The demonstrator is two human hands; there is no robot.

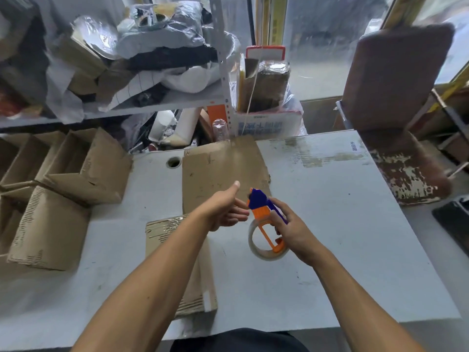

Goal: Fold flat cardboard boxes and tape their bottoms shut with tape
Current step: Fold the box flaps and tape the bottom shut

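My right hand (291, 229) grips an orange and blue tape dispenser (264, 214) with a clear tape roll (266, 252) hanging below it, held above the grey table (342, 224). My left hand (225, 209) is just left of the dispenser's blue head, thumb up, fingers spread toward it and holding nothing. A flat cardboard sheet (223, 168) lies on the table beyond both hands. A flattened, taped cardboard box (193, 280) lies under my left forearm, partly hidden by it.
Folded open boxes (86, 168) and another box (48, 229) are stacked at the left. A cluttered metal shelf (152, 72) stands behind them. A worn brown chair (401, 123) is at the right. A cable hole (173, 162) sits near the table's far edge.
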